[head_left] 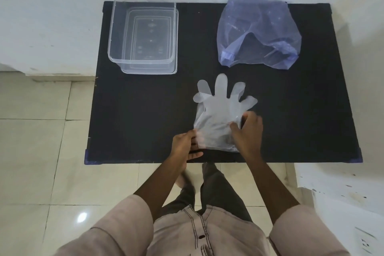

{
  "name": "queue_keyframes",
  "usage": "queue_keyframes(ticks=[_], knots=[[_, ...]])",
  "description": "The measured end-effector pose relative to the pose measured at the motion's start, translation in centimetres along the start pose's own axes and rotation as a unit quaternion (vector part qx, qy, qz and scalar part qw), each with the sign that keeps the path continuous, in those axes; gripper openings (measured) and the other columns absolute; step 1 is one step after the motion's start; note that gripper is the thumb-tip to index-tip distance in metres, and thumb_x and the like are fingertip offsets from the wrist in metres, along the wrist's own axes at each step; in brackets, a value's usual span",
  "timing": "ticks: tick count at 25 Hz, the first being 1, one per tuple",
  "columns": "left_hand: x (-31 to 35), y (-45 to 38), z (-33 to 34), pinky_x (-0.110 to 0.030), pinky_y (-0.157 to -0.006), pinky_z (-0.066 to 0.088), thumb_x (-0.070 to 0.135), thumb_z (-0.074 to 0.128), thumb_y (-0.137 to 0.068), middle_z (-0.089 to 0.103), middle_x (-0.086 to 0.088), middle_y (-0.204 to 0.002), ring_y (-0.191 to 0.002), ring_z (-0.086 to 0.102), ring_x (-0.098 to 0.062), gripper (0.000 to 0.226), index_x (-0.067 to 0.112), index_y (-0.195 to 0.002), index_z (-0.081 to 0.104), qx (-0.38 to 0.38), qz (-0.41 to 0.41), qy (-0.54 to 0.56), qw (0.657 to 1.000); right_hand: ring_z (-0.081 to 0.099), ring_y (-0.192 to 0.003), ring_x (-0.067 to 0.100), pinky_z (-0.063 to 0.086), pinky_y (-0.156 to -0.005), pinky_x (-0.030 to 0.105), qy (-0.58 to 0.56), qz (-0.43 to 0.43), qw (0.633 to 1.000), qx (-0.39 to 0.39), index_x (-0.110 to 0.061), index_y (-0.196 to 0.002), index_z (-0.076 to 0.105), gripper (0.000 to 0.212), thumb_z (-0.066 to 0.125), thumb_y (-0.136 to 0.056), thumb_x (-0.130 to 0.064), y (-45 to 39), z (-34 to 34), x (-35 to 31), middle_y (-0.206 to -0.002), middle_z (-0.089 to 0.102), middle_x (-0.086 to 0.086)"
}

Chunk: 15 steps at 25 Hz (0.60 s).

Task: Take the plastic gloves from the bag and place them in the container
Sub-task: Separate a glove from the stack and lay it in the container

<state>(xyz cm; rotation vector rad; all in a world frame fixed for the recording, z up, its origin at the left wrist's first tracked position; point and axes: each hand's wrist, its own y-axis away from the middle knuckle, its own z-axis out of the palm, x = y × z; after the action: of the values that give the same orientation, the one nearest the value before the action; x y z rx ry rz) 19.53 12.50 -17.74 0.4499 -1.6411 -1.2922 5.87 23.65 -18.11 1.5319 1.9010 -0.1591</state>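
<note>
Clear plastic gloves point(220, 108) lie flat in a stack on the black table point(133, 114), fingers pointing away from me. My left hand point(186, 145) pinches the cuff's left corner near the table's front edge. My right hand point(248, 131) grips the right side of the cuff with thumb and fingers. A clear rectangular container point(116, 48) stands at the back left with nothing in it. A bluish translucent bag point(257, 33) sits at the back right, its mouth facing me; I cannot tell what it holds.
The table stands against a white wall on a pale tiled floor. A white, paint-speckled surface point(340, 189) lies to the right of the table's front corner. My legs are just below the table's front edge.
</note>
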Motion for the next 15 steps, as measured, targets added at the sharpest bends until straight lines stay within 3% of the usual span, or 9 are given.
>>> queue_keyframes(ticks=[2,5,10,15], knots=[[0.3,0.2,-0.2,-0.037,-0.064,0.059,0.036,0.053,-0.095,0.072,-0.01,-0.088,-0.078,0.069,-0.025,0.03,0.009,-0.094,0.068,-0.011,0.002,0.004,1.0,0.055,-0.105,0.027,0.044,-0.088,0.035,0.019,-0.148,0.988,0.034,-0.011,-0.114,0.056,0.042,0.066,-0.081,-0.036,1.6,-0.1,-0.3,-0.117,0.058,0.015],[0.6,0.7,-0.5,-0.037,-0.066,0.059,0.042,0.043,-0.099,0.076,-0.007,-0.083,-0.075,0.072,-0.023,0.041,0.011,-0.091,0.07,-0.017,0.016,0.001,1.0,0.059,-0.097,0.023,0.049,-0.088,0.036,0.053,-0.285,0.953,-0.088,-0.012,-0.104,0.065,0.042,0.068,-0.078,-0.045,3.4,0.7,-0.7,-0.107,0.066,0.011],[0.7,1.0,-0.7,-0.037,-0.069,0.061,0.05,0.034,-0.099,0.078,-0.006,-0.084,-0.078,0.074,-0.024,0.054,0.014,-0.088,0.073,-0.009,0.035,-0.017,0.999,0.061,-0.083,0.019,0.053,-0.075,0.032,0.128,-0.333,0.929,-0.102,-0.015,-0.095,0.067,0.047,0.068,-0.073,-0.056,4.0,1.9,-1.4,-0.094,0.07,0.005],[0.4,1.2,-0.6,-0.037,-0.068,0.061,0.05,0.033,-0.099,0.077,-0.006,-0.089,-0.081,0.075,-0.023,0.055,0.014,-0.094,0.073,-0.002,0.044,-0.028,0.999,0.065,-0.071,0.023,0.058,-0.07,0.039,0.128,-0.338,0.928,-0.094,-0.009,-0.086,0.072,0.033,0.062,-0.08,-0.041,4.2,2.0,-2.2,-0.082,0.074,0.009]])
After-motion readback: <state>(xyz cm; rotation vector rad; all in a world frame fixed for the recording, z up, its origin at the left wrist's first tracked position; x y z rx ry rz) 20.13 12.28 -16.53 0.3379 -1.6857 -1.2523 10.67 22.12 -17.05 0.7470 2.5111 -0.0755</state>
